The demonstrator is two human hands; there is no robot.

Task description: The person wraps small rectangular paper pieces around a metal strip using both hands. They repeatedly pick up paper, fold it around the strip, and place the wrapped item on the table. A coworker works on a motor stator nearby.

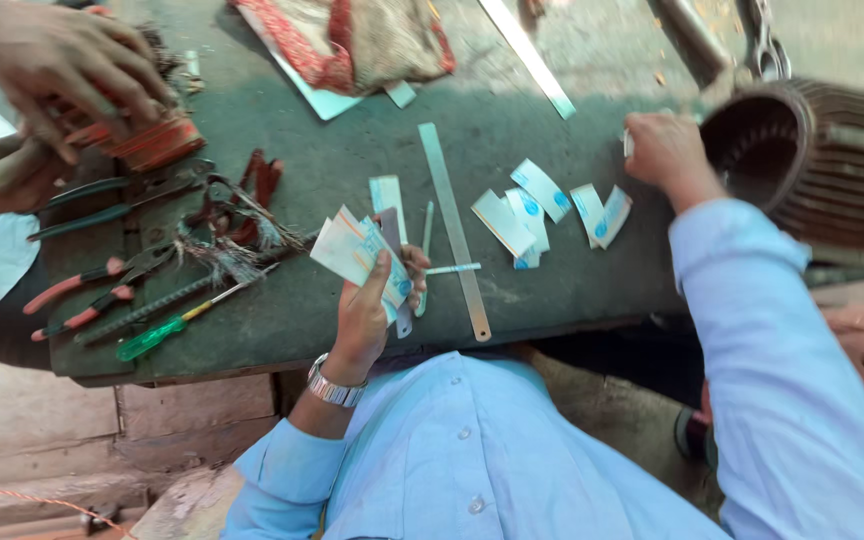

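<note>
The folded paper slips [362, 250], pale with blue marks, sit fanned in the left hand [377, 300], fingers curled round their lower edge and thumb pressed on top. That loose fan could slide apart if the thumb eases, spilling onto the metal ruler [455, 230] just right of the hand. The right hand [664, 150] is closed at the mouth of the ribbed motor housing [822, 165]; it seems to pinch a small white slip, though the view is too poor to be sure. More slips [542, 210] lie between the hands. Another person's hands [52, 70] work on a copper coil [147, 140], well left.
</note>
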